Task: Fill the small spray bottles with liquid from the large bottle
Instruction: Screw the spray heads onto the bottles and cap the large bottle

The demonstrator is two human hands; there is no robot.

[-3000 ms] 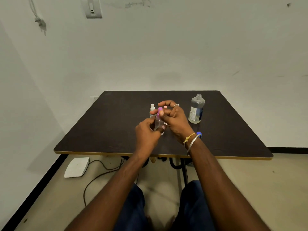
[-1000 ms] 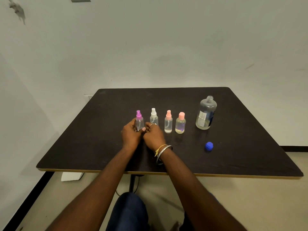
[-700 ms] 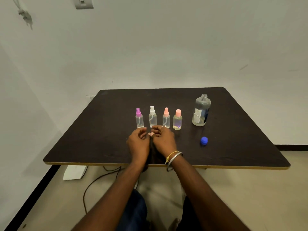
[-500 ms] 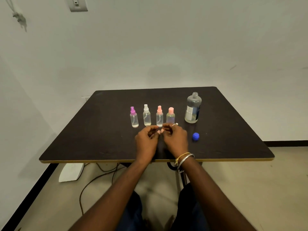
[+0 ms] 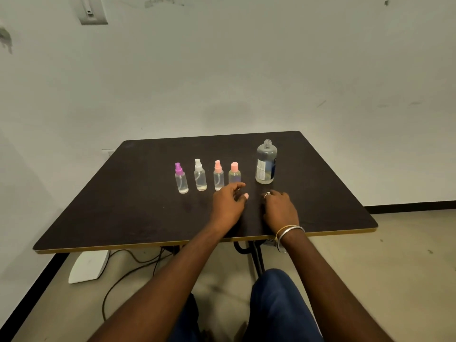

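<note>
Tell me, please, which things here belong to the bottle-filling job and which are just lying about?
Job: large bottle, uncapped; purple-topped spray bottle; white-topped spray bottle; pink-topped spray bottle; pink-capped bottle.
Lying about: white box on the floor; cables beside it; wall switch.

Dark square table [image 5: 123,206] stands near an off-white wall [image 5: 246,70]. Switch plate [image 5: 91,11] mounted upper left. Floor [image 5: 394,267] beige, with black skirting [image 5: 409,206] at the wall base. White box [image 5: 88,266] and cable [image 5: 128,270] lie on the floor below the table.
</note>
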